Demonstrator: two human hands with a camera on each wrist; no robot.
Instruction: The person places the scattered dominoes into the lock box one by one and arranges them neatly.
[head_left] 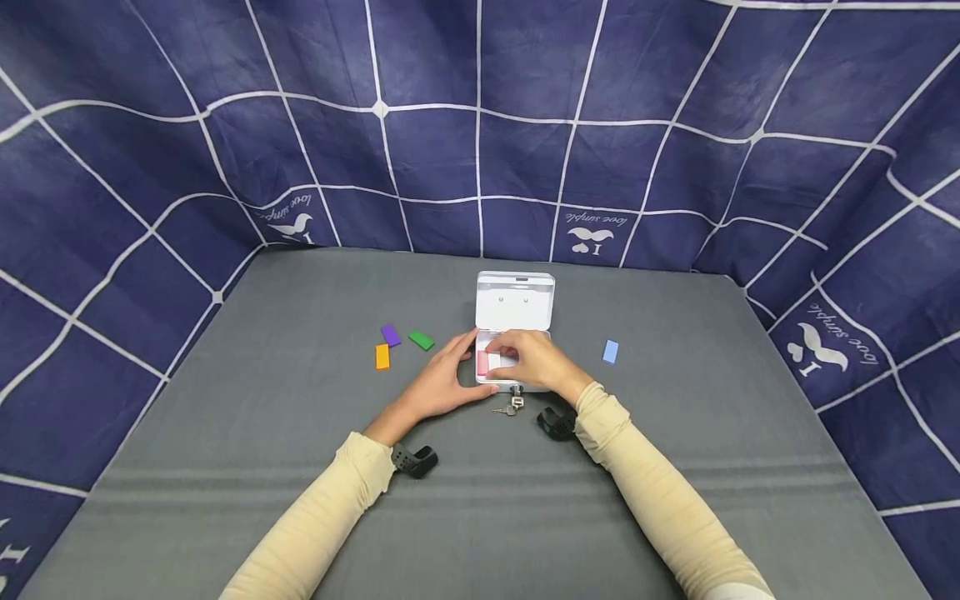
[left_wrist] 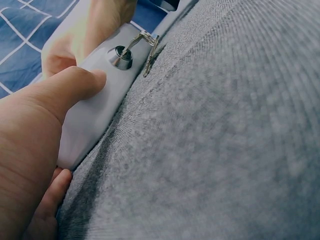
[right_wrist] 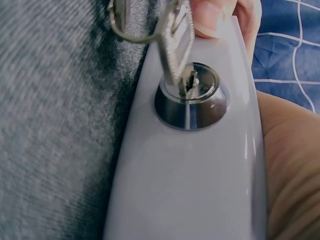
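A small white metal box (head_left: 514, 302) stands with its lid raised. In the head view my left hand (head_left: 442, 382) grips the box's left side, and in the left wrist view its thumb (left_wrist: 90, 82) lies on the front wall. My right hand (head_left: 536, 360) reaches inside, thumb and forefinger at the two ends of a pink block (head_left: 482, 363), which they appear to pinch. Part of the box's inside is hidden under this hand. A key (right_wrist: 176, 45) sits in the round front lock (right_wrist: 192, 107), with a second key (head_left: 510, 410) hanging from its ring.
On the grey cloth-covered table (head_left: 300, 417), purple (head_left: 390, 335), orange (head_left: 382, 357) and green (head_left: 422, 340) blocks lie left of the box. A light blue block (head_left: 611, 352) lies to the right. Blue curtains (head_left: 525, 158) with white lines surround the far edge and sides.
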